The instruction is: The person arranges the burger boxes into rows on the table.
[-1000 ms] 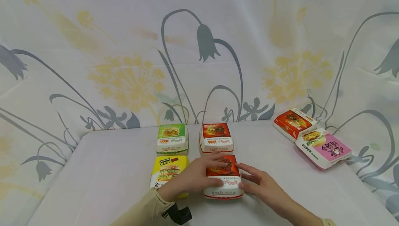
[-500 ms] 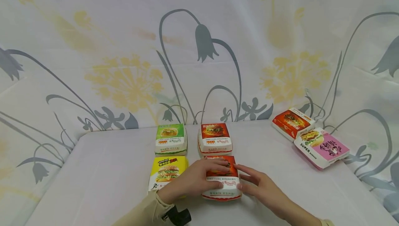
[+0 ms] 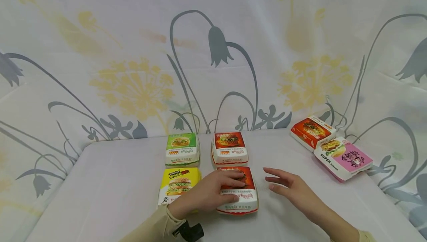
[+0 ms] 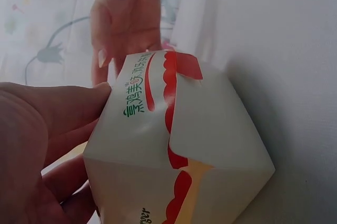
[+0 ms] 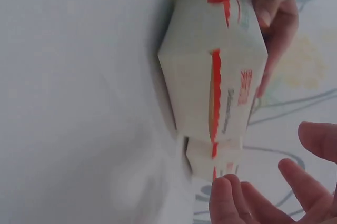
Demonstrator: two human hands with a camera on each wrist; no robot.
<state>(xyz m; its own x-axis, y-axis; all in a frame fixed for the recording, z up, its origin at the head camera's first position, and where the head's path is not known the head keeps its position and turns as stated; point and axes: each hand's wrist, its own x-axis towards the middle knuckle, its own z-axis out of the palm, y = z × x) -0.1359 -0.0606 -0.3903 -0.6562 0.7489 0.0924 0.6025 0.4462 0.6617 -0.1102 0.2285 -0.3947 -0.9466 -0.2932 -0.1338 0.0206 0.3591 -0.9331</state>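
Note:
A red and white burger box (image 3: pixel 237 199) lies nearest the front in the head view. My left hand (image 3: pixel 208 190) rests on its top, fingers laid across the red panel and thumb near the front edge. In the left wrist view the box's front flap (image 4: pixel 210 113) is tucked with a red scalloped trim. To the right of that box my right hand (image 3: pixel 291 190) hovers apart from it, fingers loosely bent with nothing between them. The right wrist view shows a gap between the right fingers (image 5: pixel 303 184) and the box side (image 5: pixel 205 87).
Behind stand a green burger box (image 3: pixel 182 149) and another red one (image 3: pixel 229 148). A yellow burger box (image 3: pixel 178 182) sits under my left forearm's side. Far right, a red box (image 3: pixel 313 132) and a pink box (image 3: pixel 343 158) lie askew. A floral cloth (image 3: pixel 143 86) hangs behind.
My right hand has let go of the front red box's right side and moved away to the right. The left hand stays on the box.

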